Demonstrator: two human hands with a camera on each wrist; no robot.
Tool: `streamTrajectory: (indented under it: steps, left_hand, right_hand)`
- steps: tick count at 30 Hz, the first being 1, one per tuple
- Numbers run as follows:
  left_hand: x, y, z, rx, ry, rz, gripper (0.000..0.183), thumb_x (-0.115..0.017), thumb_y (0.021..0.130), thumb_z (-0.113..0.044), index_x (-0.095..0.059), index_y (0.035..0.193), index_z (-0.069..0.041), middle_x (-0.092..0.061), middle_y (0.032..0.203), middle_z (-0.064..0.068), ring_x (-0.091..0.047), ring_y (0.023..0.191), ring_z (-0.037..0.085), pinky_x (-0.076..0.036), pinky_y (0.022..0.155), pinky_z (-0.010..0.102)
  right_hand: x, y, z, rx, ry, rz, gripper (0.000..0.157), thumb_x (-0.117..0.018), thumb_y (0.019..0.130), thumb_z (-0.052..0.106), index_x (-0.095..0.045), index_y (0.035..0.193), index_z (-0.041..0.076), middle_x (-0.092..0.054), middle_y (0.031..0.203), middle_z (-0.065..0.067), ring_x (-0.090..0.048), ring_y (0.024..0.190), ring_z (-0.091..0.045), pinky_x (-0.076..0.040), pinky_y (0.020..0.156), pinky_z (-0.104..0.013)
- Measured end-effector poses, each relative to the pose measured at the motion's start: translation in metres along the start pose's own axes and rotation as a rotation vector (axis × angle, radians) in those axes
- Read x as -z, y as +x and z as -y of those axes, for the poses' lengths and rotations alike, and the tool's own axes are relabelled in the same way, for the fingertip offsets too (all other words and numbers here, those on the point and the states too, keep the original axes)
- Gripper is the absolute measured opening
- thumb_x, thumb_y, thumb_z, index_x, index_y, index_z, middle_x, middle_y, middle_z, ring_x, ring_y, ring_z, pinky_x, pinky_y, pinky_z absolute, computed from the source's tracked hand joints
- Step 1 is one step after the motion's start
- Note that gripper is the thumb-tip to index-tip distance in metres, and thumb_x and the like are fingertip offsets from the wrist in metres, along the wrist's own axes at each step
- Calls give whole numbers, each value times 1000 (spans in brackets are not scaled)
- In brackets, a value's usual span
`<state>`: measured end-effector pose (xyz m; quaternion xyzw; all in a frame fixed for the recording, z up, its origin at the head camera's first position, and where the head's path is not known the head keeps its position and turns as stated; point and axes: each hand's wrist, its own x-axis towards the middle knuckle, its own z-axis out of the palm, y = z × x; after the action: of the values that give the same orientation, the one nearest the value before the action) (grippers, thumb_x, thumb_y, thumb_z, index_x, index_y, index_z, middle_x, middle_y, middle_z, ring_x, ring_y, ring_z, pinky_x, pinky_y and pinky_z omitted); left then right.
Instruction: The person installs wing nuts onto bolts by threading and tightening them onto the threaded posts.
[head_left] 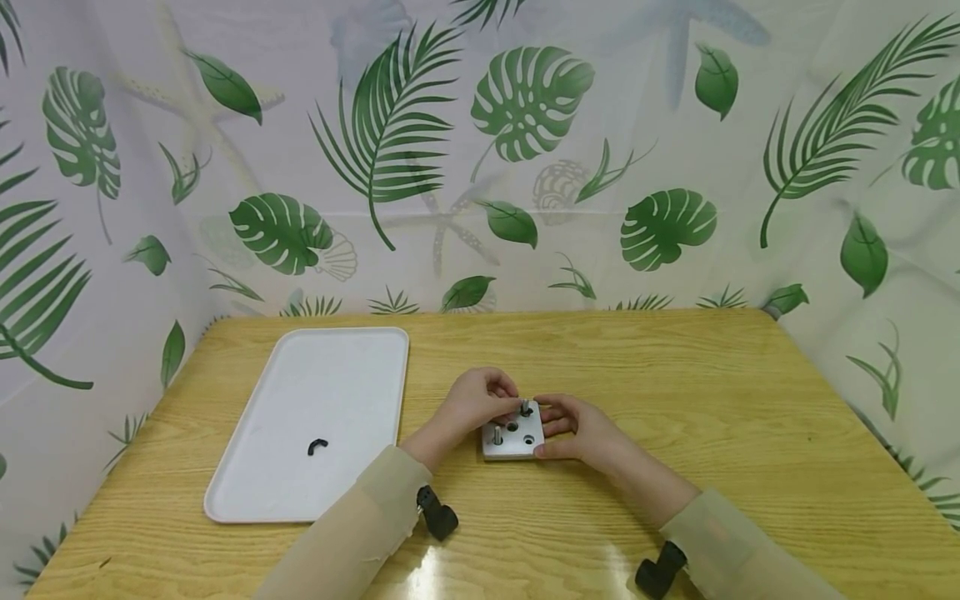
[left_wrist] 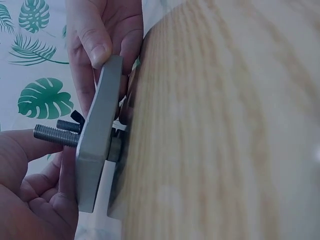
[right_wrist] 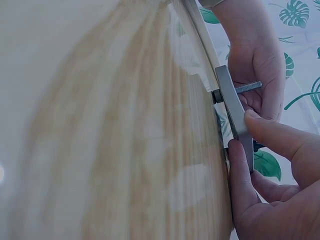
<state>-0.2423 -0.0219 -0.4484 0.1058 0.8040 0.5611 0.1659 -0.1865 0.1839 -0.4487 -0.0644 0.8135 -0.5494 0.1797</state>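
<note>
A square grey metal plate (head_left: 512,450) with several holes stands slightly off the wooden table, propped on bolt heads beneath it. Two threaded bolts point up through it: a near-left bolt (head_left: 497,434) and a far-right bolt (head_left: 526,406). A small black piece, apparently a wing nut (left_wrist: 77,117), is around the far-right bolt at the plate's face. My left hand (head_left: 478,398) has its thumb and fingers curled in at that nut; their tips are partly hidden. Along the plate's right side, my right hand (head_left: 585,433) grips the edge, thumb (right_wrist: 270,131) on top and fingers beneath.
To the left lies a white tray (head_left: 330,367) with a raised rim. On it rests a bent black piece (head_left: 317,447), similar in colour to the one at the bolt. A leaf-patterned cloth (head_left: 450,167) hangs behind the table (head_left: 675,358) and at its sides.
</note>
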Motion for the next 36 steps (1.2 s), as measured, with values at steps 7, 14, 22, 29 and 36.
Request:
streamTrajectory:
  steps: [7, 14, 22, 29, 36]
  left_hand:
    - [0, -1, -1, -9, 27, -2, 11, -74, 99, -10, -73, 100, 1, -66, 80, 3, -66, 67, 8, -62, 67, 24]
    - [0, 1, 0, -8, 36, 9, 21, -66, 106, -18, -76, 107, 0, -73, 91, 8, -66, 70, 8, -61, 68, 23]
    - [1, 1, 1, -26, 88, 26, 20, -81, 97, -23, -77, 104, -5, -72, 86, 3, -66, 71, 8, -57, 66, 21]
    - [2, 0, -1, -43, 94, 39, 17, -83, 92, -14, -77, 104, -4, -70, 86, 2, -61, 70, 8, -52, 64, 18]
    - [2, 0, 1, -33, 60, 37, 19, -79, 94, -11, -75, 109, -1, -65, 85, 1, -63, 70, 8, -55, 65, 20]
  right_hand:
    - [0, 1, 0, 4, -7, 1, 81, -85, 90, 4, -42, 158, -4, -59, 140, -26, -66, 116, -24, -58, 85, -23]
    - [0, 0, 1, -9, -9, -5, 82, -85, 90, 5, -41, 158, -3, -59, 141, -25, -66, 119, -26, -59, 88, -27]
    - [1, -1, 0, 2, -2, 7, 82, -84, 90, 5, -40, 159, -4, -59, 141, -26, -66, 119, -27, -59, 88, -27]
    - [0, -1, 1, -3, 0, 3, 81, -84, 90, 4, -41, 158, -4, -60, 139, -26, -66, 118, -27, -59, 88, -27]
    - [0, -1, 3, -14, 9, -2, 81, -84, 90, 3, -40, 158, -4, -59, 139, -25, -65, 118, -27, -59, 87, -26]
